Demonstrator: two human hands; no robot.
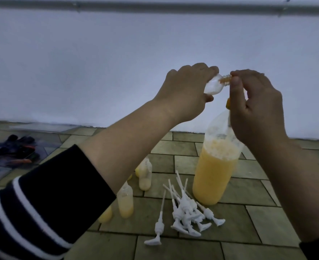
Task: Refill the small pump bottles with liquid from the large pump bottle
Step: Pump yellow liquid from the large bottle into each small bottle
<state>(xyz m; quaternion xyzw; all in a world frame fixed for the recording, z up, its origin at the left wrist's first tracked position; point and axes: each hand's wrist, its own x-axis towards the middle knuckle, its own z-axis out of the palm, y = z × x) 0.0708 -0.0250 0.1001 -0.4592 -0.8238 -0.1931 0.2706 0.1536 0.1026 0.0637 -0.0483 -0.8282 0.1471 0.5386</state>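
My left hand (185,91) grips a small clear bottle (83,86) tilted on its side, its open neck pointing right. My right hand (256,106) is curled over the top of the large bottle (215,171), which stands on the tiled floor about half full of orange-yellow liquid. Its orange pump head (228,104) shows just below my right thumb, and the nozzle meets the small bottle's neck under my fingertips. Several small bottles (145,173) partly filled with yellow liquid stand on the floor under my left forearm.
A heap of white pump tops with dip tubes (186,212) lies on the tiles in front of the large bottle, one (157,228) apart to the left. Dark gloves and flat items (14,147) lie at far left. A white wall rises behind.
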